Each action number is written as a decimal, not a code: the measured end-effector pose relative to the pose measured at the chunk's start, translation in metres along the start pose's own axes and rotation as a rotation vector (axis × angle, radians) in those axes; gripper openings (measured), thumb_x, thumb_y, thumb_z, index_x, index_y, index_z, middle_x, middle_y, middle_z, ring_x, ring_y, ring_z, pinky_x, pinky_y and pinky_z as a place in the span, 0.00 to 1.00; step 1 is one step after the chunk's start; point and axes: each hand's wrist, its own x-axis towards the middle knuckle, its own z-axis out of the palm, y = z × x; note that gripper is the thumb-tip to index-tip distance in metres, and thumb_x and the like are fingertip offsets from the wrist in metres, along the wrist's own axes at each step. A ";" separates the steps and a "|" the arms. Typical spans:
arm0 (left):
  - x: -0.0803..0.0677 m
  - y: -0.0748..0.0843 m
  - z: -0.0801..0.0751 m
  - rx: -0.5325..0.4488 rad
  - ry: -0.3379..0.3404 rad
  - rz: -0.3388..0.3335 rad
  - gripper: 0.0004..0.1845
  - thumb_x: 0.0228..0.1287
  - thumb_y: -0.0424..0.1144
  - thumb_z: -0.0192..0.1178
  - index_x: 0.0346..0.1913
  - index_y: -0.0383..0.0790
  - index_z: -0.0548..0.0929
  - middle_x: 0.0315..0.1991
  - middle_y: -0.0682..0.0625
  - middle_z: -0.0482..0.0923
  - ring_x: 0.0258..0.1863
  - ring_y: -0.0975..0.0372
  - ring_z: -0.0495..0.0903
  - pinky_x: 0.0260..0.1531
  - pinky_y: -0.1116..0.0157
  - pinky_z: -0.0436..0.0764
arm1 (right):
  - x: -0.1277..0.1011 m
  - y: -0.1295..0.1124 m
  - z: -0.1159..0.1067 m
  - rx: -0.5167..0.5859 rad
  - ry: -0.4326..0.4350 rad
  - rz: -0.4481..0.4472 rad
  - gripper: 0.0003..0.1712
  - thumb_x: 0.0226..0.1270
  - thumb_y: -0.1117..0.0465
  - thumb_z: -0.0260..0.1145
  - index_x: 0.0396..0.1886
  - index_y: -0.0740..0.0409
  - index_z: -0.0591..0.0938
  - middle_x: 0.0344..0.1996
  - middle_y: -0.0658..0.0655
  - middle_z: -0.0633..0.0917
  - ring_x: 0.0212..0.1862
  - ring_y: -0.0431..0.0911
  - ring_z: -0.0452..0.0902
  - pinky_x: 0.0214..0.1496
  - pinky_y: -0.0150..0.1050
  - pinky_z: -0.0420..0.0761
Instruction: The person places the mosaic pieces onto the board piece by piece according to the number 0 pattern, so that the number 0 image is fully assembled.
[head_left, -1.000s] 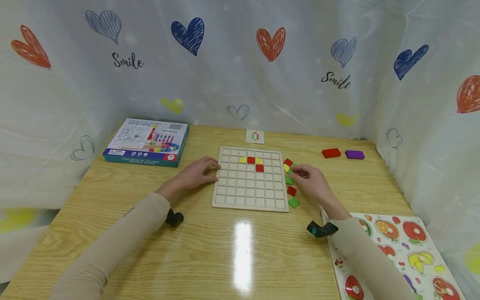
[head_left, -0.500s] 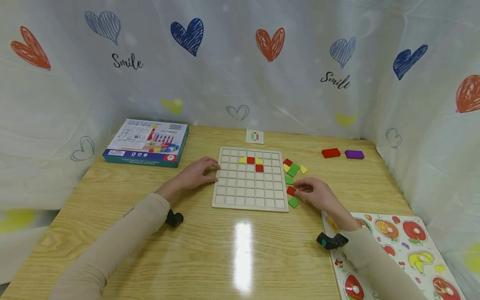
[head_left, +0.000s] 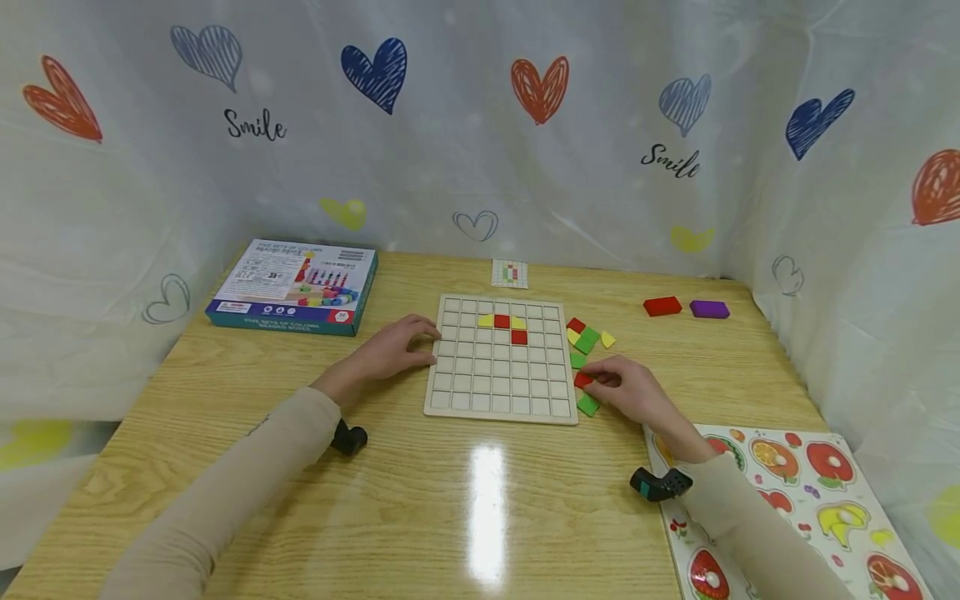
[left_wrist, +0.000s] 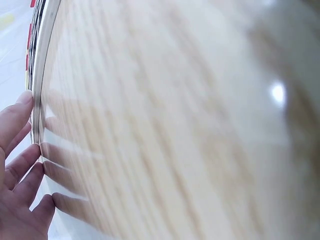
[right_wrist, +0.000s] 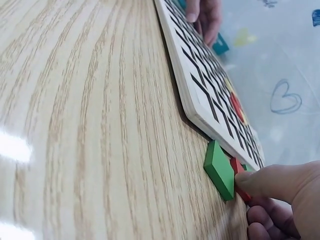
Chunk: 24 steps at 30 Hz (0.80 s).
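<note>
Grid board [head_left: 501,358] holds two red, two yellow tiles; right hand [head_left: 626,387] pinches red tile [head_left: 582,380].

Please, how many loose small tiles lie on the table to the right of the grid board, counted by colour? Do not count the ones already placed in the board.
Red tiles: 2 (one is pinched by the right hand)
Yellow tiles: 2
Green tiles: 3
Total: 7
</note>
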 end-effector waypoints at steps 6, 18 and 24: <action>-0.001 0.001 -0.001 0.005 0.000 0.005 0.21 0.65 0.42 0.65 0.58 0.37 0.79 0.63 0.41 0.69 0.66 0.49 0.66 0.67 0.50 0.64 | -0.001 0.002 -0.005 -0.077 0.027 -0.028 0.16 0.65 0.63 0.68 0.52 0.62 0.85 0.44 0.59 0.84 0.41 0.48 0.79 0.44 0.43 0.80; -0.001 0.001 0.000 0.005 -0.007 0.006 0.21 0.66 0.42 0.65 0.58 0.38 0.79 0.64 0.41 0.69 0.66 0.49 0.66 0.67 0.50 0.65 | -0.005 0.023 -0.030 -0.076 0.067 0.080 0.17 0.69 0.64 0.64 0.55 0.66 0.82 0.49 0.66 0.81 0.48 0.56 0.77 0.50 0.51 0.77; 0.000 0.001 0.000 0.002 -0.003 0.004 0.21 0.66 0.42 0.65 0.58 0.38 0.79 0.64 0.42 0.69 0.66 0.49 0.66 0.67 0.50 0.64 | -0.004 0.029 -0.039 -0.081 0.069 0.127 0.19 0.70 0.65 0.61 0.58 0.67 0.80 0.52 0.69 0.79 0.51 0.60 0.75 0.51 0.55 0.75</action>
